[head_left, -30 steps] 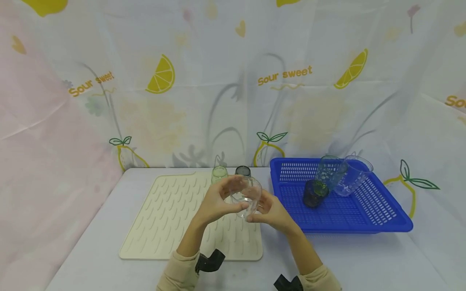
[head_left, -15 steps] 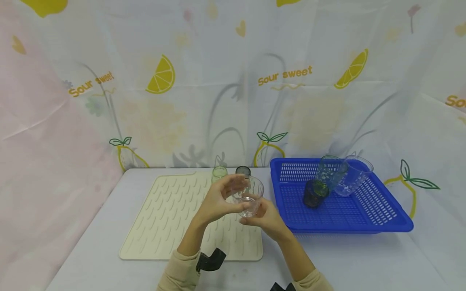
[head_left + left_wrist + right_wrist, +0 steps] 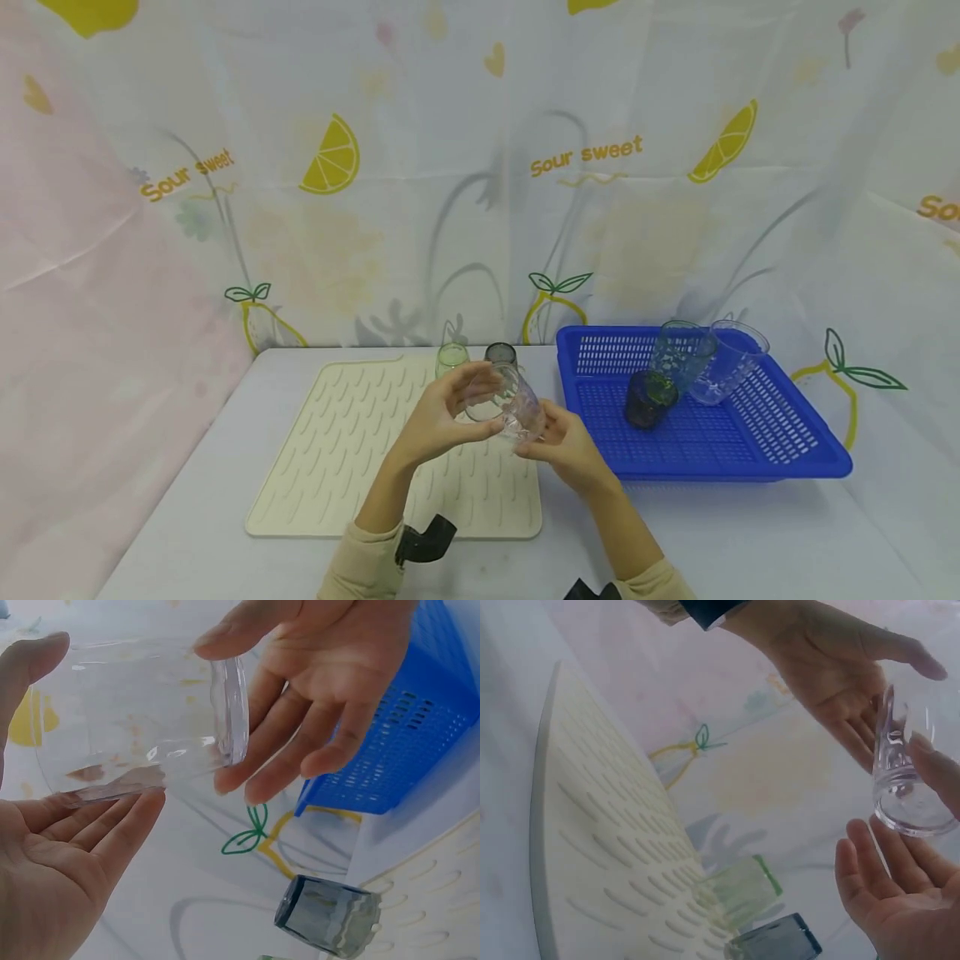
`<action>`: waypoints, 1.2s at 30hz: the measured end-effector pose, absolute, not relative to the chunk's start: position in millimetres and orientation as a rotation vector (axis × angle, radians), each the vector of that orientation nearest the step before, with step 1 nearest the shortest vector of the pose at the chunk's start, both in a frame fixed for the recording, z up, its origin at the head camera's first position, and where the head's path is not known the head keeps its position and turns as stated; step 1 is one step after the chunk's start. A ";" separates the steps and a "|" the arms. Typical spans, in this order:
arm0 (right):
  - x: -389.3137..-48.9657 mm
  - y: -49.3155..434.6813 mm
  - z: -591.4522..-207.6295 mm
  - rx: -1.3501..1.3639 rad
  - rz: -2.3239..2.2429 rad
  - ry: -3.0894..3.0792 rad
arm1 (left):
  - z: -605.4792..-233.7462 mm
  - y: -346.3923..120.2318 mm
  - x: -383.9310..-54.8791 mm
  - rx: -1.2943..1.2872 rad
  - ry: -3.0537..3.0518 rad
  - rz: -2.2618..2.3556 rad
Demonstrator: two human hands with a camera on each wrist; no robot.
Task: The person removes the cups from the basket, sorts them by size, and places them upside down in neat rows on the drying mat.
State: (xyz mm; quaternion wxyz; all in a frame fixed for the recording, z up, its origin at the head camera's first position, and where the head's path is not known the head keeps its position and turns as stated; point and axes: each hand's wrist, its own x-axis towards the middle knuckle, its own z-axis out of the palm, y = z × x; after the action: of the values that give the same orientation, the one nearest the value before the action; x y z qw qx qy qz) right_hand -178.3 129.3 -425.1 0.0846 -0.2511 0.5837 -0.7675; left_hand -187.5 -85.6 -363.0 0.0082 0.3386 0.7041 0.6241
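Observation:
A clear drinking glass [image 3: 519, 408] is held above the drying mat [image 3: 330, 467], tipped on its side, its mouth toward my left hand [image 3: 438, 423] and its thick base toward my right hand [image 3: 570, 450]. In the left wrist view, my left thumb and fingers span the mouth end of the glass [image 3: 135, 720]. My right thumb presses near the base, with the fingers on the far side. At the mat's back edge stand a green glass [image 3: 452, 357] and a dark grey glass [image 3: 501, 352], partly hidden behind the hands.
On the right sits a blue plastic basket [image 3: 735, 462] holding a dark glass [image 3: 647, 408], a bluish glass [image 3: 675, 354] and a clear glass [image 3: 731, 367]. A lemon-print cloth [image 3: 420, 233] hangs behind the white table [image 3: 202, 492].
The clear glass was nearly upright with its mouth up; now it is tipped, mouth toward the left hand and base swung right. The right hand shifted along its base.

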 end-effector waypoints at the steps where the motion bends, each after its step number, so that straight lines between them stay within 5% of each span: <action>1: -178.1 131.0 -424.6 -0.730 -2.292 1.745 | -363.7 -86.7 -187.3 1.050 2.201 1.946; 36: -189.8 149.7 -366.9 -1.006 -2.076 2.102 | -389.0 -73.4 -180.1 0.927 2.247 1.777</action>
State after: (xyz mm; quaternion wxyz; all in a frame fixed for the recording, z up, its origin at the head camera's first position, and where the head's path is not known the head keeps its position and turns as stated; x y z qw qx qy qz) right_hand -189.8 149.7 -366.9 0.0104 -0.3224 0.6734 -0.6652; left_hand -180.1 -73.4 -389.0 0.0655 0.3071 0.7447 0.5888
